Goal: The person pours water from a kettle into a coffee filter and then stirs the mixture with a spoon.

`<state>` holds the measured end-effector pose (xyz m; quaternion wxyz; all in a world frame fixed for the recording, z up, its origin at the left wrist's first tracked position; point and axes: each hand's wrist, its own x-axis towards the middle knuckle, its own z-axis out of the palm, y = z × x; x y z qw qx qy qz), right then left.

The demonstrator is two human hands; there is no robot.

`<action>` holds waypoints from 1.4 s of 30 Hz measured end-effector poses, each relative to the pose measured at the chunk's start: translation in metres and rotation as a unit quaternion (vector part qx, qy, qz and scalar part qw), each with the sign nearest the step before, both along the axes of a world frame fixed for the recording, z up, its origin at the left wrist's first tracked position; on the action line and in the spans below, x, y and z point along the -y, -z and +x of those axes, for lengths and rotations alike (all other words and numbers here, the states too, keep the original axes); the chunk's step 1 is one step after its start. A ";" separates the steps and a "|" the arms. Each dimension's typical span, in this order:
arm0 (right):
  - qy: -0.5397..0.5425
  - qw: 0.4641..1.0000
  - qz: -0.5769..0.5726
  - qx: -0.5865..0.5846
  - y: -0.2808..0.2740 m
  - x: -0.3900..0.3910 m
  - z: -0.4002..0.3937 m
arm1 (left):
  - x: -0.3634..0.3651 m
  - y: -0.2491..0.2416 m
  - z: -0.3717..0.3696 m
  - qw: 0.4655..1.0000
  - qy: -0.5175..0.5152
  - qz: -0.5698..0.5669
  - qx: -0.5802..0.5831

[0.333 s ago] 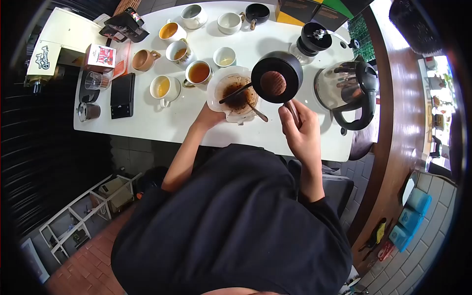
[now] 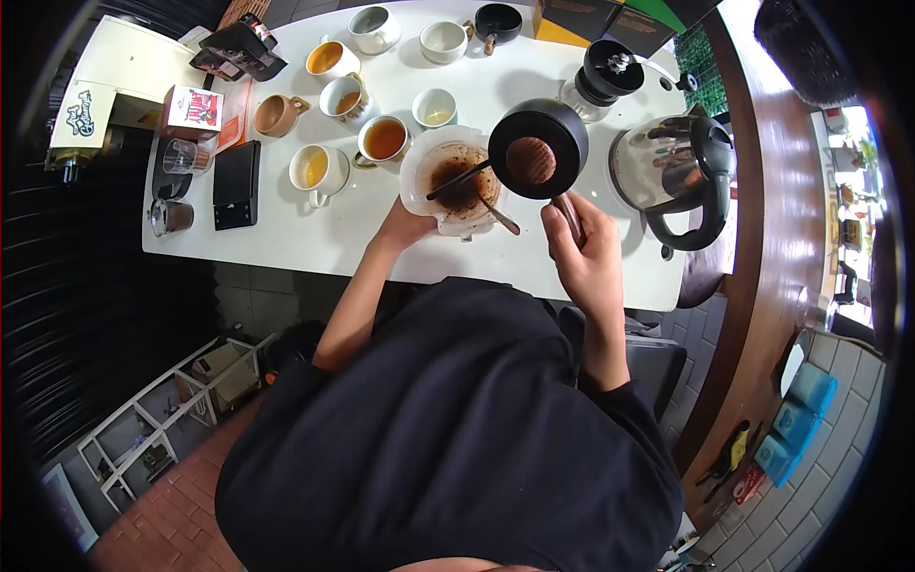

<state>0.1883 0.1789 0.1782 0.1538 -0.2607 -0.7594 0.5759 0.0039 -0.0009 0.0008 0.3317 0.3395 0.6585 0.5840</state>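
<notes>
A coffee dripper [image 2: 466,225] with a pale paper filter [image 2: 419,170] stands near the front middle of the table, wet dark coffee grounds [image 2: 450,181] inside. A spoon [image 2: 503,221] leans in it, handle over the near rim. My left hand [image 2: 407,225] is closed at the dripper's near left side, fingertips hidden below the rim. In my right hand [image 2: 589,238] is the brown handle of a black gooseneck kettle [image 2: 570,124], tilted with its spout over the grounds. Whether water flows from the spout is too small to tell.
Several cups surround the dripper, including one of reddish-brown liquid [image 2: 386,139] and one of yellow liquid [image 2: 315,172]. A black scale [image 2: 236,186] lies left. A hand grinder [image 2: 610,71] and a large electric kettle [image 2: 672,176] stand right. Boxes [image 2: 610,29] line the back.
</notes>
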 end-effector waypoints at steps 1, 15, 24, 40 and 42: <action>-0.001 1.000 0.001 0.003 0.001 0.000 0.000 | 0.000 -0.001 0.001 1.000 -0.011 -0.005 0.004; 0.006 0.999 -0.024 0.022 0.005 0.000 0.008 | -0.001 -0.007 0.003 0.998 -0.047 -0.043 0.019; 0.011 0.999 -0.032 0.028 0.008 0.001 0.014 | 0.003 0.003 -0.003 0.997 -0.030 -0.066 -0.033; 0.016 0.999 -0.022 0.030 0.008 0.004 0.018 | -0.003 -0.019 0.002 0.999 -0.026 -0.039 0.000; 0.017 0.999 -0.029 0.036 0.008 0.004 0.018 | -0.003 -0.019 0.001 0.999 -0.023 -0.035 -0.006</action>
